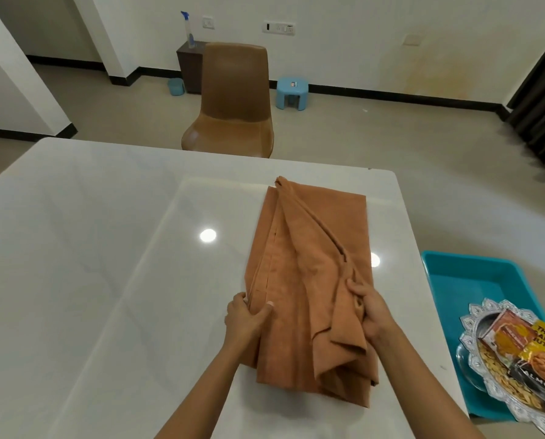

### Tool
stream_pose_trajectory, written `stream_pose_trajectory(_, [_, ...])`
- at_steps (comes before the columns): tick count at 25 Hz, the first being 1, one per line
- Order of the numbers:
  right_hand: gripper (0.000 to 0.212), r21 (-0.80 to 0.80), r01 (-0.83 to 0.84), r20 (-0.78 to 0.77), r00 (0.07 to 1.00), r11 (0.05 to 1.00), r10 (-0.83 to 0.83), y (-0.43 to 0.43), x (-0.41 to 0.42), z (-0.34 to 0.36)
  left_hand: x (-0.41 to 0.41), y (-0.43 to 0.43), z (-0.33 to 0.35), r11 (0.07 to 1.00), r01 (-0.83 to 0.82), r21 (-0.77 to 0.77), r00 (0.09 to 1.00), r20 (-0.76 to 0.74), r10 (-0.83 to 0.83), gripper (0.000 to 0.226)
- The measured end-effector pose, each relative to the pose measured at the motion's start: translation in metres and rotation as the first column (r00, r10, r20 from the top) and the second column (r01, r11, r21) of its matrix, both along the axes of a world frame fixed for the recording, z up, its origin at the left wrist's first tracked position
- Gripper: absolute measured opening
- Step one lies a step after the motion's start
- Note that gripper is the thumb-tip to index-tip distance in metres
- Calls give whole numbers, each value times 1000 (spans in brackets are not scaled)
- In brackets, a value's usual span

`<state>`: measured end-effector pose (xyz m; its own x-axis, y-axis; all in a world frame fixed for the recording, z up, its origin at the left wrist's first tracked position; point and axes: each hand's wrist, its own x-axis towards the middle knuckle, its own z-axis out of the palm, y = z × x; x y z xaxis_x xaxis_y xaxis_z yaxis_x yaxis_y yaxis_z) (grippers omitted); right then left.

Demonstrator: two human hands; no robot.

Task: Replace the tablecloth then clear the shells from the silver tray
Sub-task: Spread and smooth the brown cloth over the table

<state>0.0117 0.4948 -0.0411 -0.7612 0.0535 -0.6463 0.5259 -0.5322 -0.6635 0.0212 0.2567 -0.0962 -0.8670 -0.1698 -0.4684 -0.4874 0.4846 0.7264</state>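
A folded orange-brown tablecloth [309,248] lies lengthwise on the bare white table [90,248], right of its middle. My left hand [246,315] grips the cloth's left edge near its front end. My right hand [372,308] holds a bunched fold on the cloth's right side. The ornate silver tray [477,353] sits low at the right, off the table. It carries pale shells [499,381] and two nut packets [537,350].
A teal plastic tub [464,280] stands beside the table's right edge, under the silver tray. A brown chair [233,99] faces the table's far edge. Beyond it are a small blue stool [291,91], a dark cabinet with a spray bottle [189,30], and a blue cup on the floor.
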Motion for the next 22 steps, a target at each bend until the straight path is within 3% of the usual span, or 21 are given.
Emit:
stream_pose_trajectory(2, [23, 8, 92, -42, 995, 996, -92, 45, 3, 4, -2, 5, -3, 997, -16, 82, 1000, -15, 18, 82])
stream_pose_trajectory(7, [31, 259, 267, -9, 962, 928, -274, 149, 23, -9, -9, 1, -15, 999, -28, 22, 999, -42, 29, 79])
stream_pose_trajectory(10, [23, 398, 263, 53, 950, 879, -308, 173, 39, -15, -9, 1, -14, 994, -10, -110, 999, -49, 4, 62])
stream_pose_trajectory(13, [23, 627, 198, 122, 930, 753, -346, 176, 50, -32, -7, 0, -12, 978, 48, -205, 996, -67, -63, 57])
stream_pose_trajectory(17, [84, 829, 29, 93, 977, 558, -190, 156, 53, -39, -9, -12, -3, 987, 148, -69, 974, -162, -158, 38])
stream_pose_trajectory(19, [76, 889, -7, 74, 989, 458, -129, 148, 50, -39, -19, -35, 8, 993, 76, -93, 965, -245, -97, 27])
stream_pose_trajectory(22, [60, 898, 27, 58, 982, 439, -179, 152, 49, -40, -35, -96, 32, 967, -82, -241, 936, -351, -8, 18])
